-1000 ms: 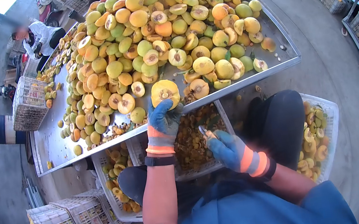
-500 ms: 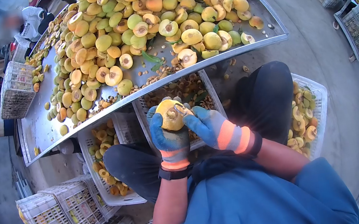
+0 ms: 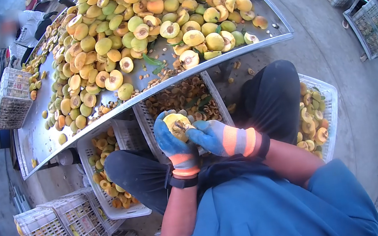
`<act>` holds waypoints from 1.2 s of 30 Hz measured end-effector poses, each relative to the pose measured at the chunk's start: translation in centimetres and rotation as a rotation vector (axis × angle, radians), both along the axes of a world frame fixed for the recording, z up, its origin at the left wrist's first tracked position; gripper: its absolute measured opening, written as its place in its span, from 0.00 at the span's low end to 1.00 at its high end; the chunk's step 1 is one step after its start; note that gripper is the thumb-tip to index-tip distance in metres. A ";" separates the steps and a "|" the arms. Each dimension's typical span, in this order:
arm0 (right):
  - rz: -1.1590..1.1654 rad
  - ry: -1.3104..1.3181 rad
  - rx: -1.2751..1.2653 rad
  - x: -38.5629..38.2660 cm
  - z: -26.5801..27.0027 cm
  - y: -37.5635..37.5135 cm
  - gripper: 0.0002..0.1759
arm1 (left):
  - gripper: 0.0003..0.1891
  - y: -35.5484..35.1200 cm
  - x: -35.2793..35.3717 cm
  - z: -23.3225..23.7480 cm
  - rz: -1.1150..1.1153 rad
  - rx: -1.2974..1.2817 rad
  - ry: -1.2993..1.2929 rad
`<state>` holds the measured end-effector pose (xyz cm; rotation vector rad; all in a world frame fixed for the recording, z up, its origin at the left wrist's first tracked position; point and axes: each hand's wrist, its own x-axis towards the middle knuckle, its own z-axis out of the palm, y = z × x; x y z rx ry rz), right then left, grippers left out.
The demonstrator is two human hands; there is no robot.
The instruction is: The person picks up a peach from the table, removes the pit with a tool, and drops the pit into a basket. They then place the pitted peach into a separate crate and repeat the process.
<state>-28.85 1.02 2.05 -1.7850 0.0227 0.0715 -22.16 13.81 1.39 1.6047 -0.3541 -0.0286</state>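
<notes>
Fruit half: We see the yellow fruit half between gloved hands on the near side of the metal table, apart from its edge, before the scrap crate that juts from beneath it.
Cut face: Turned up toward us, ragged and dark at the centre; roundish, it shows us no clear long axis.
Left hand: The left hand cradles the fruit half, fingers curled around it as far as its girth allows, forearm pointing toward the table.
Right hand: The right hand lies back upward, its forearm slanting inward on the table's near side; the fruit half sits just left of its fingertips, which appear to meet the cut edge.
Right fingers: Bunched together, we judge, but how tightly they close, and on what, we cannot tell.
Nearer hand: The left, bearing the fruit half; the right is at its edge.
Heaped fruit: Whole and halved, the heaped fruit covers much of the table.
Far left: We spot another person beside the table's far-left end.
</notes>
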 end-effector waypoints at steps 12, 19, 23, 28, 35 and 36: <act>0.096 0.317 0.346 0.3 -0.4 0.1 0.26 | 0.20 0.0 -0.3 -1.3 0.116 -0.316 0.359; 0.207 -0.130 0.030 0.5 -2.0 -0.6 0.29 | 0.21 -0.1 -0.8 -2.1 0.215 -0.147 0.195; 0.162 0.140 0.327 0.4 -3.4 0.2 0.26 | 0.20 0.4 -0.7 -2.1 0.160 -0.102 0.175; 0.125 0.522 0.433 0.8 -1.1 0.1 0.20 | 0.15 2.0 0.0 -3.1 0.095 0.243 -0.154; 0.117 0.655 0.451 1.0 0.1 0.0 0.24 | 0.21 3.0 0.5 -5.2 -0.075 0.173 0.033; 0.113 0.668 0.506 1.1 0.1 0.2 0.24 | 0.20 3.3 0.8 -5.5 -0.031 0.237 -0.027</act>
